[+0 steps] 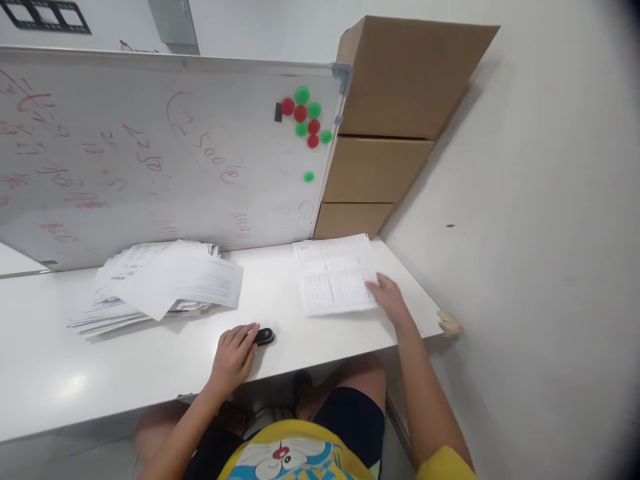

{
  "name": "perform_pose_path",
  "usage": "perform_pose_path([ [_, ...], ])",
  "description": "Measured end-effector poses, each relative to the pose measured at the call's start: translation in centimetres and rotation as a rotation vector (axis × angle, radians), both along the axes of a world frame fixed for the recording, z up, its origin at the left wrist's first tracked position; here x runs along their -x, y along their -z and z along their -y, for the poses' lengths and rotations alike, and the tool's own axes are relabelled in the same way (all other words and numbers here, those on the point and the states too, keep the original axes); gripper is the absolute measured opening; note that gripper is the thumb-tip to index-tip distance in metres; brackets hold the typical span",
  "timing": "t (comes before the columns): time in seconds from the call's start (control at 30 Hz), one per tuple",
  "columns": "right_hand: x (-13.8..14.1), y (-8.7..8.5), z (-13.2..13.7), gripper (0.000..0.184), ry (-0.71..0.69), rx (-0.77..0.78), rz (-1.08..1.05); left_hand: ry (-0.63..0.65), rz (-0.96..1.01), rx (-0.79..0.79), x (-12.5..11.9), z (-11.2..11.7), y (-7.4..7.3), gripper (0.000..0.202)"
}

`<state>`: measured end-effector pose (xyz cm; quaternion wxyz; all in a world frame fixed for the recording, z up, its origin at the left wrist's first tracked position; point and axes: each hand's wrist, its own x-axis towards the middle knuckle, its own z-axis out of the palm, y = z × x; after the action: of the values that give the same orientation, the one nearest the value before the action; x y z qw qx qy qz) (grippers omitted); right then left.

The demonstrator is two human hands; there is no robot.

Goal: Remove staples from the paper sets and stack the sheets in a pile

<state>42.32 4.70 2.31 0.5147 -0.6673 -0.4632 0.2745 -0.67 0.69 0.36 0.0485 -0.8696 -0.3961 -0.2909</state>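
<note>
My left hand (234, 352) rests on the white table (60, 373) near its front edge, fingers touching a small black object (264, 336). My right hand (387, 295) lies flat on the right edge of a printed paper sheet (334, 275) at the table's right end. A messy pile of printed papers (160, 283) spreads over the left middle of the table, apart from both hands.
A whiteboard (150, 160) with red writing and red and green magnets (306, 117) leans along the table's back. Stacked cardboard boxes (390, 120) stand at the back right against the wall. The table's right corner (449, 325) has a padded guard.
</note>
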Motion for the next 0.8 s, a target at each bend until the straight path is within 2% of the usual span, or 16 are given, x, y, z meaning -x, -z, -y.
perform_pose_path([
  [0.03, -1.0, 0.0, -1.8, 0.034, 0.048, 0.003, 0.092, -0.043, 0.03, 0.011, 0.7, -0.5, -0.3, 0.05],
  [0.1, -2.4, -0.1, -5.0, 0.032, 0.057, 0.018, 0.149, -0.16, 0.05, 0.032, 2.7, -2.2, -1.4, 0.054],
  [0.2, -3.3, -0.3, -7.9, 0.025, 0.027, 0.045, 0.226, -0.313, -0.092, 0.105, 6.6, -5.7, -3.4, 0.063],
  [0.3, -3.1, -0.6, -8.5, 0.033, 0.054, 0.021, 0.372, -0.375, -0.272, 0.161, 9.2, -8.2, -4.7, 0.07],
  [0.4, -1.6, -0.8, -7.4, 0.055, 0.056, -0.064, 0.506, -0.475, -0.306, 0.155, 9.3, -8.4, -4.6, 0.068],
  [0.5, 1.4, -0.5, -5.6, 0.055, 0.007, -0.192, 0.63, -0.532, -0.247, 0.151, 8.5, -7.4, -4.4, 0.061],
  [0.63, 7.6, 0.7, -3.3, 0.051, -0.048, -0.418, 0.747, -0.432, -0.114, 0.187, 9.6, -7.0, -5.2, 0.052],
  [0.7, 11.3, 1.0, -2.5, 0.048, -0.19, -0.397, 0.67, -0.402, -0.119, 0.21, 10.9, -7.3, -5.9, 0.055],
  [0.8, 16.7, 1.1, -2.0, 0.048, -0.437, -0.22, 0.476, -0.446, -0.258, 0.261, 12.4, -7.6, -6.5, 0.068],
])
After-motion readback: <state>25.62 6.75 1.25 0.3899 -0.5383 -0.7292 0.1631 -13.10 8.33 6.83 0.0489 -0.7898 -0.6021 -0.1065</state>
